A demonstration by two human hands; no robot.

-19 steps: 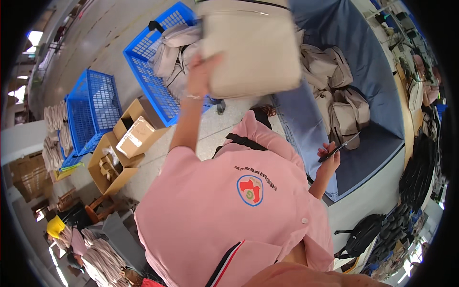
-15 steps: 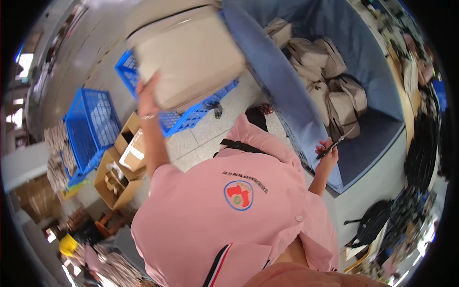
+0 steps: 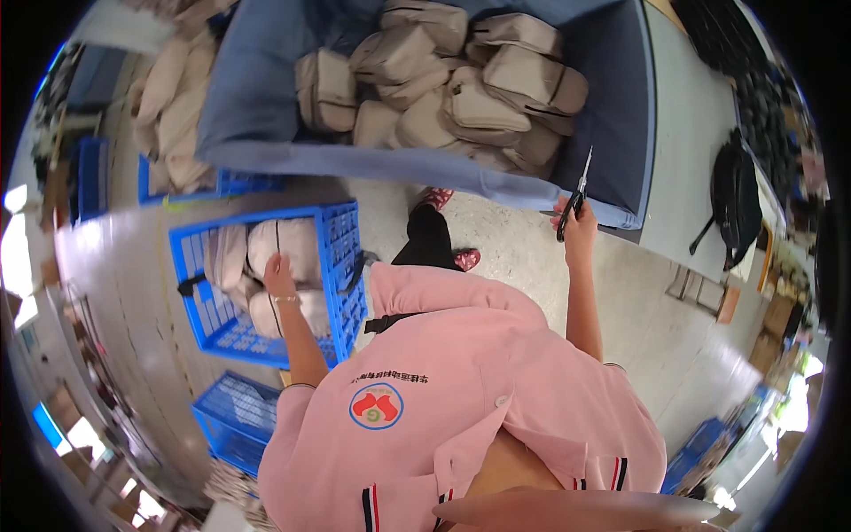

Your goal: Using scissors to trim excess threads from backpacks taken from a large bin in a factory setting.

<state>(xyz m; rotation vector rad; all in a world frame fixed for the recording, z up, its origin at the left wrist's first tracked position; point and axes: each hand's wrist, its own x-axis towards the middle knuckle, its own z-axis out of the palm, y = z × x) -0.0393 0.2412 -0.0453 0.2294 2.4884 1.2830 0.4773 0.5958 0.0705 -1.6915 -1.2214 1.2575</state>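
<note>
My right hand (image 3: 578, 227) is wrapped round the black handles of a pair of scissors (image 3: 574, 204), the silver blades pointing away from me beside the near right corner of a blue fabric-lined bin. My left hand (image 3: 280, 277) is over a blue plastic crate (image 3: 341, 306), its fingers drawn together. Several beige zippered bags (image 3: 292, 244) lie in that crate, right under the hand. Whether the left fingers grip a bag or only touch it cannot be made out.
The blue bin (image 3: 443, 161) ahead holds a heap of beige bags (image 3: 479, 106). A second blue crate (image 3: 235, 417) is at lower left, and more beige bags (image 3: 173, 115) are piled at far left. A grey table (image 3: 683, 168) with a black bag (image 3: 729, 199) stands at right.
The view has swung right, so the bin now lies straight ahead. The large beige bag that was raised in my left hand is no longer there. My right hand still holds the scissors.
</note>
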